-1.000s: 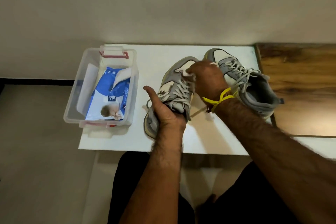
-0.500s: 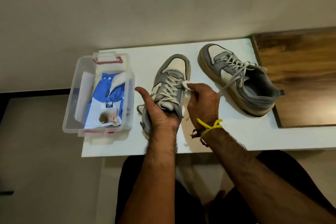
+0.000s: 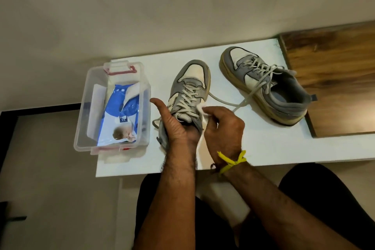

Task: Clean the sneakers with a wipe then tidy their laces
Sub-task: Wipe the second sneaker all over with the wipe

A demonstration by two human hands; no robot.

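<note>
Two grey and white sneakers lie on a white table (image 3: 263, 148). My left hand (image 3: 178, 126) grips the heel end of the left sneaker (image 3: 191, 85), thumb raised beside it. My right hand (image 3: 222, 128) is closed on a white wipe (image 3: 202, 110), pressed against that sneaker's right side near the upper laces. A loose lace (image 3: 221, 100) trails from it toward the right sneaker (image 3: 265, 83), which lies untouched with its laces untied.
A clear plastic box (image 3: 85, 111) with red clips stands at the table's left and holds a blue and white wipes pack (image 3: 119, 115). A wooden surface (image 3: 334, 79) adjoins the table on the right. My legs are below the front edge.
My right hand has drawn the wipe back from the sneaker's toe to its side near the tongue. My view has shifted so the table sits lower and farther right.
</note>
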